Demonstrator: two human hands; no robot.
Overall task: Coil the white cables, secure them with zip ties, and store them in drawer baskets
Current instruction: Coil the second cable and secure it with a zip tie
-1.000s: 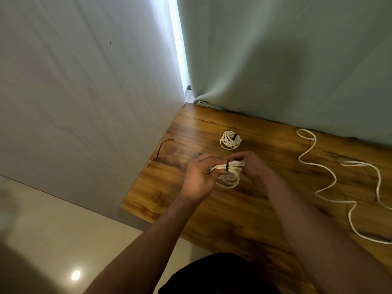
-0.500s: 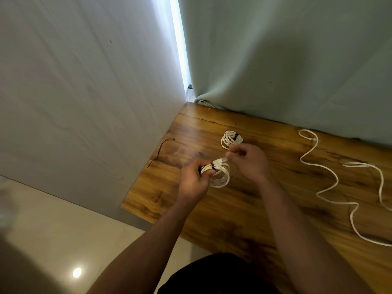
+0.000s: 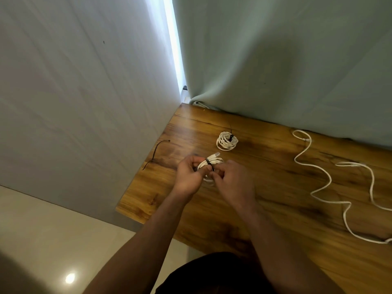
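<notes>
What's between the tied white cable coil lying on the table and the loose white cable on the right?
Nothing; the head view shows only bare wooden tabletop between tied white coil and loose white cable.

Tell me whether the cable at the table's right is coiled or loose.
Loose: the cable snakes uncoiled across the wooden table, untied.

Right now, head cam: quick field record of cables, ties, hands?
held coil: white, in both hands
zip tie: black, wrapped round the strands
left hand: grips held coil
right hand: grips held coil beside the tie
tied coil: on table beyond the hands, black tie on
spare zip tie: on table near its left edge
loose cable: uncoiled, snaking across table at right
</notes>
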